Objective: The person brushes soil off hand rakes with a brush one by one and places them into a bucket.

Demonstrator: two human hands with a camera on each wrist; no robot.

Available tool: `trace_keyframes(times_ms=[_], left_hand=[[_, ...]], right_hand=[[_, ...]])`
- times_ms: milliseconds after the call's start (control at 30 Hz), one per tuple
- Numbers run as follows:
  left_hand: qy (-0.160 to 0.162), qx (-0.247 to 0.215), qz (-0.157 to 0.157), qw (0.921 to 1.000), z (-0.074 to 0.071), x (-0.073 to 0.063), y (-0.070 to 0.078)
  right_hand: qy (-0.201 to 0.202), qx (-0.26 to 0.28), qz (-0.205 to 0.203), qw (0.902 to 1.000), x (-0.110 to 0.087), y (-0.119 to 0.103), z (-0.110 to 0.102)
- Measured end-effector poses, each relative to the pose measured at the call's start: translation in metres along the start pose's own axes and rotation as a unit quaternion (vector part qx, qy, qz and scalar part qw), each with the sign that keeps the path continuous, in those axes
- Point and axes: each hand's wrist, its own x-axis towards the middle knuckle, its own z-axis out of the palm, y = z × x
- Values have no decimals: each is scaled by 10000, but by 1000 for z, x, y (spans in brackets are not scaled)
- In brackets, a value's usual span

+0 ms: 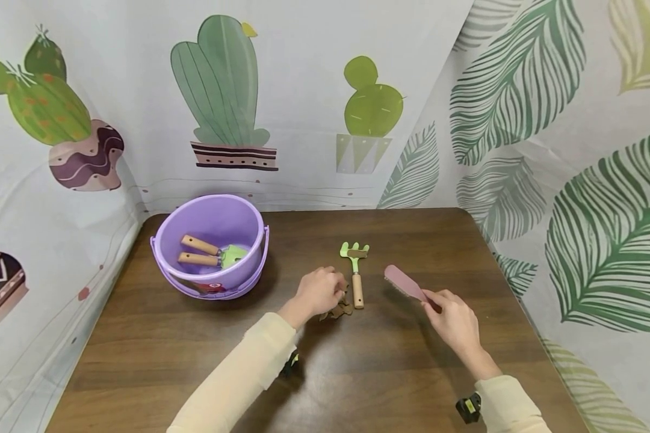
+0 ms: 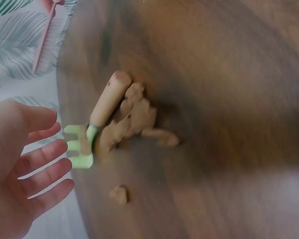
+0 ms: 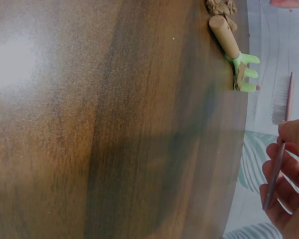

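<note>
My right hand (image 1: 455,319) grips a pink brush (image 1: 403,281) by its handle, above the right side of the table. The brush's pale bristles face down and stand out in the right wrist view. My left hand (image 1: 319,290) is beside a heap of crumpled brown pieces (image 2: 137,117), and the left wrist view shows its fingers loosely bent with nothing between them. Against that heap lies a small hand rake (image 1: 357,291) with green tines and a wooden handle. A brown scrap (image 1: 357,253) rests on its tines. Another brown piece (image 2: 119,194) lies apart.
A purple bucket (image 1: 222,216) stands at the table's back left. Inside it lie two wooden-handled tools (image 1: 199,259); a green blade shows, the rest overlaps. The brown wooden table (image 1: 346,385) ends at a printed cloth backdrop (image 1: 303,102) behind and on both sides.
</note>
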Motion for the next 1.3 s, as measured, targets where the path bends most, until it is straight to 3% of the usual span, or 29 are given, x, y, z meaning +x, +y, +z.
trace_keyframes(times_ms=[267,567,833,1300], left_hand=[[-184,-529,-348,9978,23,6,14],[317,-1017,-989,9894,51,20,32],[487,-1210,-1610,9783,63,30,42],[500,-765,-2453,9651,76,46,50]], right_hand=[[-34,-61,58,10000,-3,3,0],[-59,-72,142,9999,-7,6,0],[-184,-96,232,9995,-11,8,1],[-150,-71,285,9995,-13,10,4]])
